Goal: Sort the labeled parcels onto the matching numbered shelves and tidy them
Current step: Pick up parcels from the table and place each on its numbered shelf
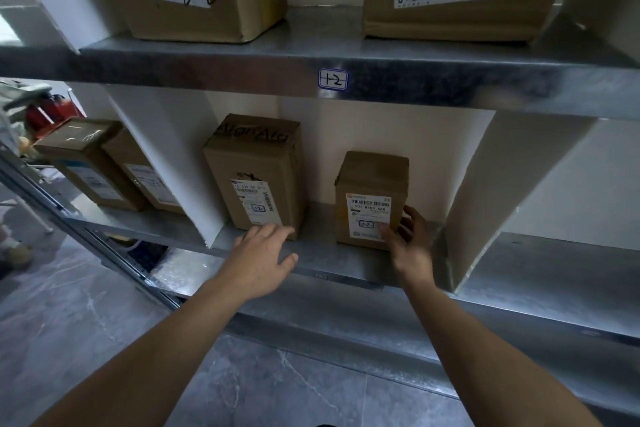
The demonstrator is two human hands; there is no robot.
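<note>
Below the shelf tag [332, 79] reading "1-2", the left hand [263, 253] is lying flat, fingers apart, its fingertips touching the base of the taller parcel [256, 163]. The right hand [408, 239] is gripping the lower right corner of the small parcel [372, 184], thumb on its label. Both brown cartons are standing upright below the tag, and the taller one's label is showing a boxed "1-2". Above the tag, a box [450, 10] is showing "7786".

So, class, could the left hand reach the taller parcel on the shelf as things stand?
Probably yes: the left hand is open right at the base of the taller parcel, nothing between them.
</note>
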